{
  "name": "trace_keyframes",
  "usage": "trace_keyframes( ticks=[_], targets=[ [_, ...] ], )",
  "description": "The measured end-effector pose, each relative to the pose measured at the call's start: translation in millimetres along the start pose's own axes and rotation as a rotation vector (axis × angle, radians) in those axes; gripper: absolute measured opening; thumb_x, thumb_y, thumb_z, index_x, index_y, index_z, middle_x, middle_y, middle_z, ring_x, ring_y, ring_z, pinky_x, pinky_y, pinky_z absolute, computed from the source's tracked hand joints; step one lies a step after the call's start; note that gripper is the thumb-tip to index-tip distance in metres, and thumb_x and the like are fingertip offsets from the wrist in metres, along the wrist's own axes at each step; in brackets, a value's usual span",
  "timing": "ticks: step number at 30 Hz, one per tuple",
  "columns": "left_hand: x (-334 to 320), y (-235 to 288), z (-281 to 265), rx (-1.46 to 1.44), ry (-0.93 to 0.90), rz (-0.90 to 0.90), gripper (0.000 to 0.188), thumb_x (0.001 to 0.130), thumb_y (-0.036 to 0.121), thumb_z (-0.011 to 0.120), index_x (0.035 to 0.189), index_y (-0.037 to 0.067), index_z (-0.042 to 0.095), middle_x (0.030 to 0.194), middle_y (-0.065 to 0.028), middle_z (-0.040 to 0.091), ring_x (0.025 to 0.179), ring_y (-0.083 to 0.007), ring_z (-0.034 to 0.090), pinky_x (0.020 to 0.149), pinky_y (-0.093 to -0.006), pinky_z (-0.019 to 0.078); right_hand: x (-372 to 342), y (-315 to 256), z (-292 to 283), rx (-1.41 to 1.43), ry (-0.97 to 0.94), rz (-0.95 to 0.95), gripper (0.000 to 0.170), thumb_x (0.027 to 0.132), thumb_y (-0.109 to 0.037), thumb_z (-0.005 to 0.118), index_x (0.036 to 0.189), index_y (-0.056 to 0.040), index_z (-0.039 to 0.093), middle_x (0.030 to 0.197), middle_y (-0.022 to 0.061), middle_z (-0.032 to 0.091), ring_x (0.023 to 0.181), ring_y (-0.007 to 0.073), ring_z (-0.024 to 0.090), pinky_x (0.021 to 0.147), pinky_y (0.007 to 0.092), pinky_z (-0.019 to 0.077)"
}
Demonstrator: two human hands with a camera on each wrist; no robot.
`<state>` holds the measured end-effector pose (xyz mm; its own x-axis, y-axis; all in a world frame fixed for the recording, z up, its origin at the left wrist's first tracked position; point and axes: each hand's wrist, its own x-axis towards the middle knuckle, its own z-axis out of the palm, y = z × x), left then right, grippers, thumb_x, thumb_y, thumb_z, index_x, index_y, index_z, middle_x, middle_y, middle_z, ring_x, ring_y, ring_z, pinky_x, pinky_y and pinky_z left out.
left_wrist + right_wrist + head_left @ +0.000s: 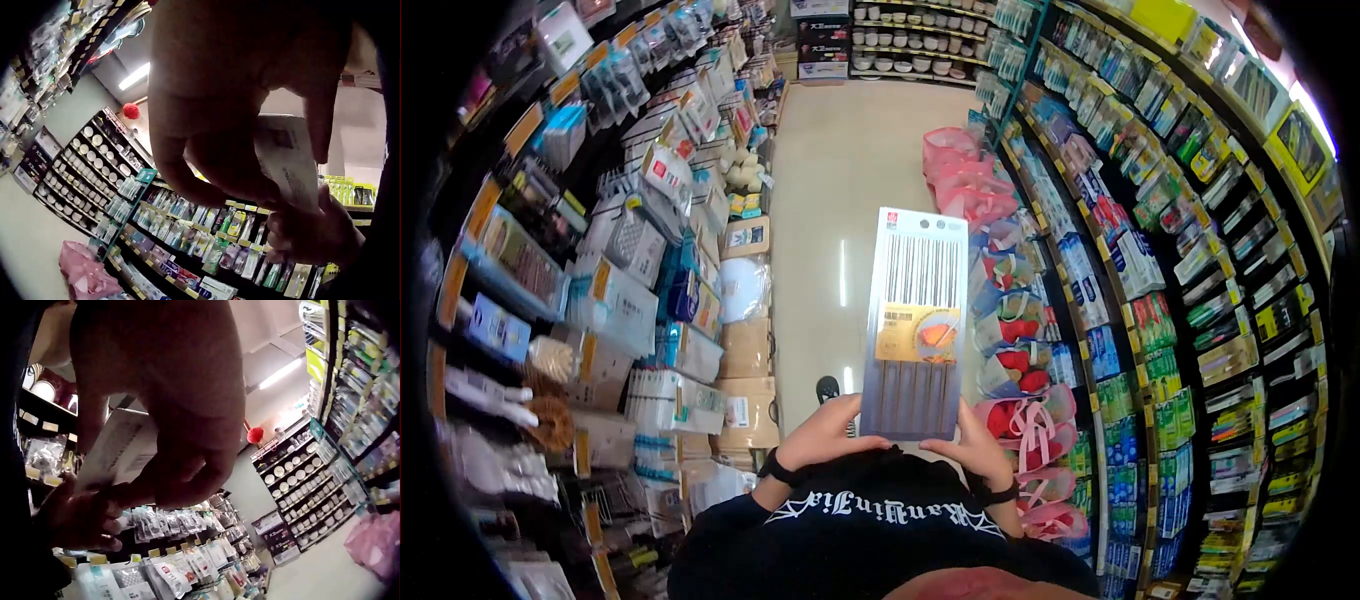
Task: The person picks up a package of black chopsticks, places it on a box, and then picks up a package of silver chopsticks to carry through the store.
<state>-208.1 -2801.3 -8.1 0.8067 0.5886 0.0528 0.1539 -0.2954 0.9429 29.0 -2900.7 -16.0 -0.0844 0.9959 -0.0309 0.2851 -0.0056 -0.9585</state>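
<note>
Both hands hold a flat upright pack of chopsticks (pixel 916 385) in front of the chest in the head view. It is a grey card with an orange food-picture label in its middle and long thin sticks showing above and below. My left hand (pixel 825 432) grips the lower left edge, thumb along the bottom front. On the lower right edge, my right hand (pixel 980 445) grips it the same way. The left wrist view shows the pale printed back of the pack (pixel 289 159), with fingers behind it. Dark shade covers the near hand in both wrist views.
Packed shelves of household goods (pixel 615 290) line the left of the aisle. Hanging packets (pixel 1145 250) fill the right shelves, with pink bags (pixel 965 175) along their near edge. Bowls on shelves (pixel 920 45) stand at the far end, beyond the pale tiled floor (pixel 830 170).
</note>
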Motion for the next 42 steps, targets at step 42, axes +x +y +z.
trace_keyframes(
  ticks=[42],
  targets=[
    [354,-116,-359,0.335,0.325,-0.077,0.053,0.075,0.033,0.075,0.112,-0.001,0.057,0.106,-0.0198,0.062,0.100,-0.0346,0.059,0.087,-0.0388,0.0453,588,6,-145,-0.199,-0.311,-0.314,0.064,0.075,-0.032,0.076,0.123,0.0017,0.048,0.107,0.0201,0.061,0.099,0.0318,0.059,0.087,0.0358,0.0446]
  ],
)
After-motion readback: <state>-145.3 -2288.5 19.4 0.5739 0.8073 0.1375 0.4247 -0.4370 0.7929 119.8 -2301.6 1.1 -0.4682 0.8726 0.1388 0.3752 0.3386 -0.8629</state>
